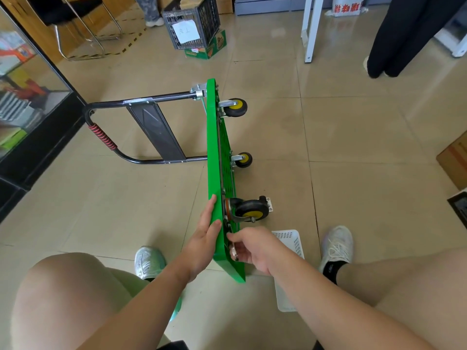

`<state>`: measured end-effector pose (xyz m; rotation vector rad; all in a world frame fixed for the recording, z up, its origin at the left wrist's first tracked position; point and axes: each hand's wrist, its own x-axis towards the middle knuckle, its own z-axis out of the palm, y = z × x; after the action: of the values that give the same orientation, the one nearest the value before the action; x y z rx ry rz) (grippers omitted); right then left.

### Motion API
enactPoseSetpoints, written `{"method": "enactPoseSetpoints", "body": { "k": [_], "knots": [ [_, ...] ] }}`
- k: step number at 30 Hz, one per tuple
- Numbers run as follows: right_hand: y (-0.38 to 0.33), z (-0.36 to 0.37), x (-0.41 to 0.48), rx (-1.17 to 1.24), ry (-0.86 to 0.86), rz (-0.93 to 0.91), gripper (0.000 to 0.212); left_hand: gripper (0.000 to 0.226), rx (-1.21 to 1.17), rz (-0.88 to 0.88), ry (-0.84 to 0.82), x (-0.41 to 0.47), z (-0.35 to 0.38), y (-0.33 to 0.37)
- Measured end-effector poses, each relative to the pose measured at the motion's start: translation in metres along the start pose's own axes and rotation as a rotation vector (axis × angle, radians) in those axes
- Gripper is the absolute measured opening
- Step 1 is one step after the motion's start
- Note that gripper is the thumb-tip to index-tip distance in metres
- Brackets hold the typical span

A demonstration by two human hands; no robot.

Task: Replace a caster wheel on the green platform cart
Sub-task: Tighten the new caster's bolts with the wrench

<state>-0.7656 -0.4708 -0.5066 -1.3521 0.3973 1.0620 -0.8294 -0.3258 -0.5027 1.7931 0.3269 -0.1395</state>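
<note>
Cart (214, 147) tipped on edge on floor (353, 147), exposing underside; left hand (204, 238) flat, fingers straight, bracing it upright; right hand (255, 248) fingers pinching metal part (233, 251) at near corner below caster (250, 210), probably fastening hardware.

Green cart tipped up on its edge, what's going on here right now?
A person has the green platform cart standing on its edge. The left hand lies flat against its top face, steadying it. The right hand pinches a small metal part at the underside's near corner, beside the nearest caster.
</note>
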Motion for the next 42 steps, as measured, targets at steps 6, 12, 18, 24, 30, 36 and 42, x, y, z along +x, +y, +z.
{"method": "enactPoseSetpoints", "body": {
  "k": [6,12,18,24,30,36,42],
  "knots": [
    [0.035,-0.020,-0.006,-0.195,0.035,0.047,0.024,0.054,0.019,-0.006,-0.010,-0.003,0.002,0.001],
    [0.064,-0.037,0.004,-0.460,0.056,-0.118,0.017,0.056,-0.017,-0.029,-0.009,-0.001,0.002,-0.001],
    [0.074,-0.035,0.029,-0.469,0.075,-0.198,0.024,0.053,-0.027,-0.033,0.012,-0.001,0.003,-0.001],
    [0.079,-0.033,0.048,-0.452,0.047,-0.217,0.025,0.056,-0.030,-0.033,0.020,-0.001,0.003,-0.002],
    [0.076,-0.030,0.053,-0.423,0.030,-0.229,0.025,0.058,-0.025,-0.025,0.016,0.000,0.004,-0.003],
    [0.070,-0.029,0.048,-0.566,0.006,-0.212,0.023,0.057,-0.024,-0.021,0.019,-0.001,0.004,-0.002],
    [0.064,-0.021,0.030,-0.567,0.097,-0.242,0.018,0.055,-0.036,-0.023,0.010,0.000,0.005,0.001]
  ]
}}
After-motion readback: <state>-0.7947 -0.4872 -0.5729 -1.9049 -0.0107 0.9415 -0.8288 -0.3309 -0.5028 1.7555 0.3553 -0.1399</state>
